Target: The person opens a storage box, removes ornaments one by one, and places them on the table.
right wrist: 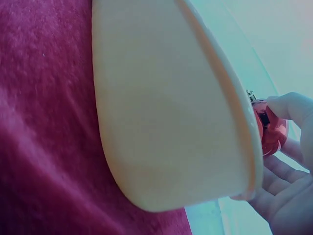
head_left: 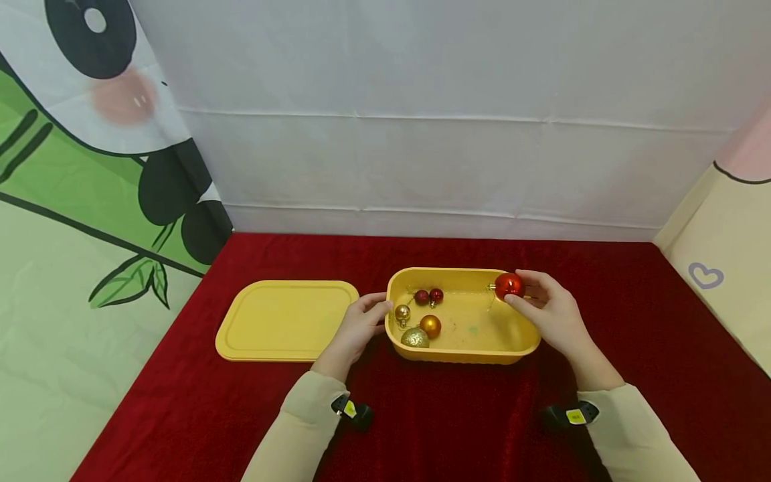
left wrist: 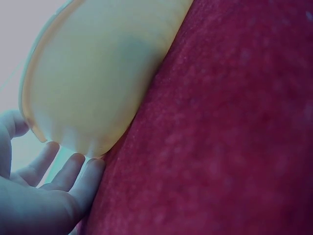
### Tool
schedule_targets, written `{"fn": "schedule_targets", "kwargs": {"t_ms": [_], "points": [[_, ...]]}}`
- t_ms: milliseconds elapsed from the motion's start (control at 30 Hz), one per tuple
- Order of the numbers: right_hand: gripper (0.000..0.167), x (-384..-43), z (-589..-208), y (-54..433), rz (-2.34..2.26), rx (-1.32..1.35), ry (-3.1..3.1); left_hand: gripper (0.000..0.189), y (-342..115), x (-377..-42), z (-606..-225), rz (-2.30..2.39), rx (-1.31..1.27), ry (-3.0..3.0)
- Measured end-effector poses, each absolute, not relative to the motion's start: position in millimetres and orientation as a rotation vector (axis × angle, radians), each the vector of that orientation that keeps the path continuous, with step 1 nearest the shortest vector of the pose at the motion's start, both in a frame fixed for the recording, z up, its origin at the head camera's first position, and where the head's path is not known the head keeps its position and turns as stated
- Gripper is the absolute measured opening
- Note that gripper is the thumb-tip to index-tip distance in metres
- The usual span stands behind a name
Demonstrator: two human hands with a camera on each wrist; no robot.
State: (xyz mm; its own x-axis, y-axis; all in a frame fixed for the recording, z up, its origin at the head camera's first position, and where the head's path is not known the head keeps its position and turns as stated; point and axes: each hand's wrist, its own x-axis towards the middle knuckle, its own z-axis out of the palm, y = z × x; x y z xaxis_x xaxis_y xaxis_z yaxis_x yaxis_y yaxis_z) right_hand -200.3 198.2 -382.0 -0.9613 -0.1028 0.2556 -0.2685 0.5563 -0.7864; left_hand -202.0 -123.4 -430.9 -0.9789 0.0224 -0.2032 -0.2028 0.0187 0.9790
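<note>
A yellow plastic box (head_left: 470, 357) stands on the red cloth. Inside, mostly toward its left end, lie two small dark red balls (head_left: 429, 296), a small gold ball (head_left: 402, 312), an orange-gold ball (head_left: 430, 326) and a glittery gold ball (head_left: 415, 337). My left hand (head_left: 361, 325) touches the box's left end, its fingertips against the outer wall in the left wrist view. Above the right end of the box, my right hand (head_left: 551, 311) pinches a shiny red Christmas ball (head_left: 509, 286) between thumb and fingers. The ball's metal cap points left.
A flat yellow lid (head_left: 283, 321) lies on the red tablecloth (head_left: 421, 415) left of the box, close to my left forearm. Behind the table hangs a pale cloth wall (head_left: 446, 167), with printed drawings at both sides.
</note>
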Motion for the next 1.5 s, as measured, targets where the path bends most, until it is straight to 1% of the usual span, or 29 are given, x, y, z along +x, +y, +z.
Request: {"fn": "schedule_targets", "kwargs": {"t_ms": [267, 533, 633, 767, 867, 1000, 1500], "points": [[0.051, -199, -382, 212, 1.386, 0.303, -2.540, 0.040, -122, -203, -432, 2.110, -0.180, 2.114], [0.053, -198, -382, 225, 1.370, 0.218, -2.541, 0.043, -122, -204, -430, 2.098, -0.160, 2.098], [0.053, -196, -381, 229, 1.374, 0.193, -2.535, 0.043, -121, -203, -425, 2.084, -0.154, 2.091], [0.055, -195, -382, 234, 1.369, 0.148, -2.549, 0.043, -118, -194, -408, 2.067, -0.144, 2.100], [0.056, -194, -382, 239, 1.363, 0.093, -2.576, 0.043, -118, -196, -413, 2.069, -0.145, 2.105], [0.058, -195, -383, 246, 1.347, 0.030, -2.604, 0.044, -121, -206, -431, 2.088, -0.154, 2.106], [0.060, -196, -393, 263, 1.333, -0.031, -2.632, 0.039, -122, -201, -431, 2.074, -0.203, 2.145]]}}
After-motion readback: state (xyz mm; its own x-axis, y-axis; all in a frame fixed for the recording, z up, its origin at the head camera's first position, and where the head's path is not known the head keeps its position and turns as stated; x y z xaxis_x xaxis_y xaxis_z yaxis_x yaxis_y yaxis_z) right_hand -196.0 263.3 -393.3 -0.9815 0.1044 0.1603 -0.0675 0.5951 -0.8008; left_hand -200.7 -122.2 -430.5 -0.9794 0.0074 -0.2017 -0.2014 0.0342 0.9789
